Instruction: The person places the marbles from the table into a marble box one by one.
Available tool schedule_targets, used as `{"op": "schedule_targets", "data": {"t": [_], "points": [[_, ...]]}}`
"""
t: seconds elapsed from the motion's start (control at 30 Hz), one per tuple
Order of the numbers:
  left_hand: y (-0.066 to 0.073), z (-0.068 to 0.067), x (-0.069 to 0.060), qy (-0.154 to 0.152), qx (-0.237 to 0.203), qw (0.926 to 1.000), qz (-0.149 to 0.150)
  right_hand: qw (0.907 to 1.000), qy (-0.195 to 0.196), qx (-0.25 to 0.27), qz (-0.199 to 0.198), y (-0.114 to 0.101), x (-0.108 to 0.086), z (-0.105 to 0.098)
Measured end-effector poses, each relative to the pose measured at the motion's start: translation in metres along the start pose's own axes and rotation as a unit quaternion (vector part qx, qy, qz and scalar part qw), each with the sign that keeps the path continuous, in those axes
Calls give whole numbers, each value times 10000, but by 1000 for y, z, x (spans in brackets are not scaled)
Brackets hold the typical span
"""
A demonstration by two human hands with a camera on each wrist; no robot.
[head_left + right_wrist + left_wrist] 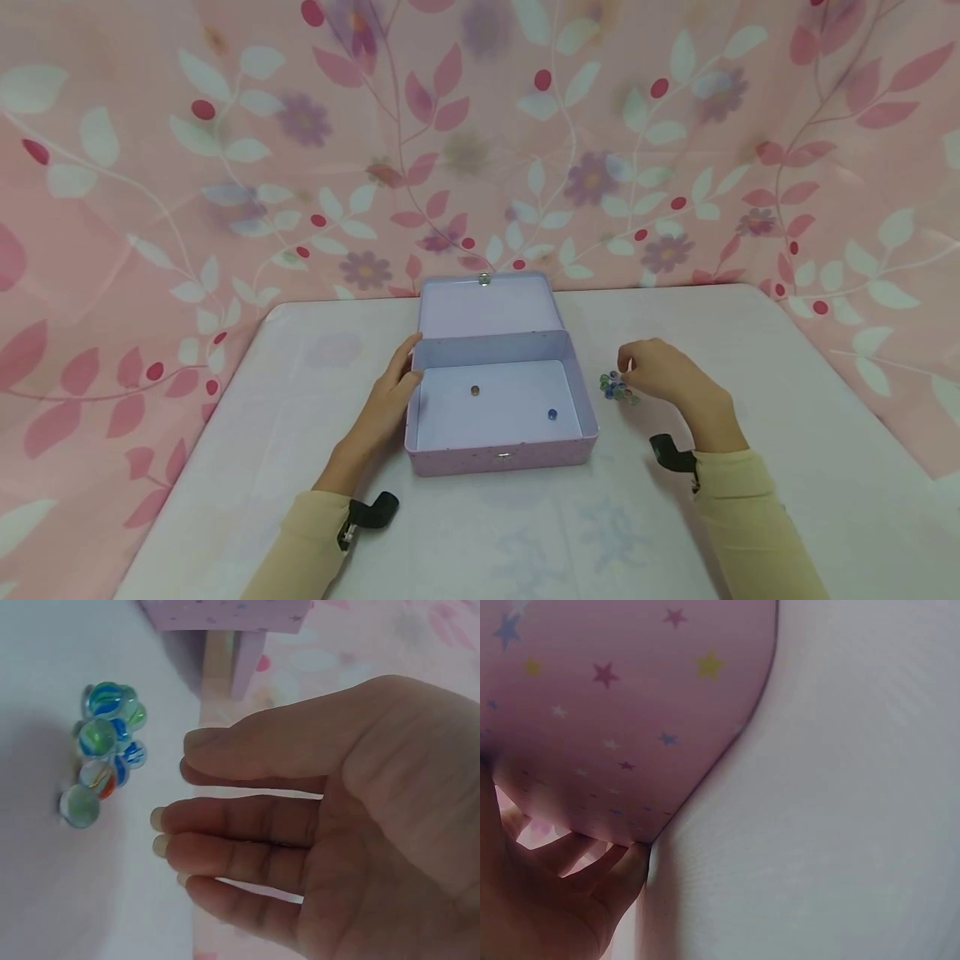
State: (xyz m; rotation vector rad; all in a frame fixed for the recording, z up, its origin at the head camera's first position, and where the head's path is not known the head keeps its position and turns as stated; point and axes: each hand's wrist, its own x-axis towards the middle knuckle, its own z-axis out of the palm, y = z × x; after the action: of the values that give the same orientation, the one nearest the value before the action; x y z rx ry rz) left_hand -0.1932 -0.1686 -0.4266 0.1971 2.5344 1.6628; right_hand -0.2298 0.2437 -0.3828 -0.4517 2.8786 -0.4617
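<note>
A lilac tin box (pixel 504 460) with a star print (pixel 604 674) stands with its hinged lid (pixel 489 307) swung open at the back. Inside it lie a brown marble (pixel 475 390) and a blue marble (pixel 552 414), apart. My left hand (pixel 387 396) holds the box's left side, thumb at the rim and fingers against the outer wall. Right of the box, my right hand (pixel 663 371) hovers over a cluster of glass marbles (pixel 611 387). In the right wrist view its fingers (pixel 232 817) are loosely bent, thumb and index close together, with no marble visible between them.
The white-covered table (pixel 510 533) reaches a pink floral cloth (pixel 465 167) hanging behind it. Black wrist cameras (pixel 375 510) sit on both cuffs. Several green, blue and clear marbles (pixel 97 739) lie bunched together on the table.
</note>
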Motion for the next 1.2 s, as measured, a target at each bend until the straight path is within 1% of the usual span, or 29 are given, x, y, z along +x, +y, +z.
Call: {"op": "schedule_targets", "data": {"t": [0.07,0.13,0.2,0.3,0.47,0.53,0.67,0.8,0.93,1.13,1.2], "points": [[11,-1,-5,-30,4,10000,-4,9999,-155,-13,76,3,1,2],[18,-1,-9,-38,22,10000,10,9996,-251,-3,120,5,3,3],[18,-1,-9,-42,8,10000,-10,9995,-284,26,132,9,5,6],[13,-1,-6,-37,-11,10000,-37,9995,-283,50,102,14,9,12],[-8,1,4,24,-59,10000,-10,9991,-337,171,168,17,14,19],[-14,3,7,71,-45,10000,32,9988,-363,239,237,16,15,21],[-20,3,8,142,-8,9998,117,9992,-263,201,218,16,16,22],[-20,3,8,132,-7,9998,115,9999,-87,86,64,16,16,24],[-14,1,7,64,-55,10000,30,9999,-51,80,47,16,17,24],[10,-1,-4,-26,-61,10000,-35,10000,-23,82,45,17,18,25],[15,-1,-7,-27,-38,10000,-26,10000,-17,77,50,17,18,25]]}}
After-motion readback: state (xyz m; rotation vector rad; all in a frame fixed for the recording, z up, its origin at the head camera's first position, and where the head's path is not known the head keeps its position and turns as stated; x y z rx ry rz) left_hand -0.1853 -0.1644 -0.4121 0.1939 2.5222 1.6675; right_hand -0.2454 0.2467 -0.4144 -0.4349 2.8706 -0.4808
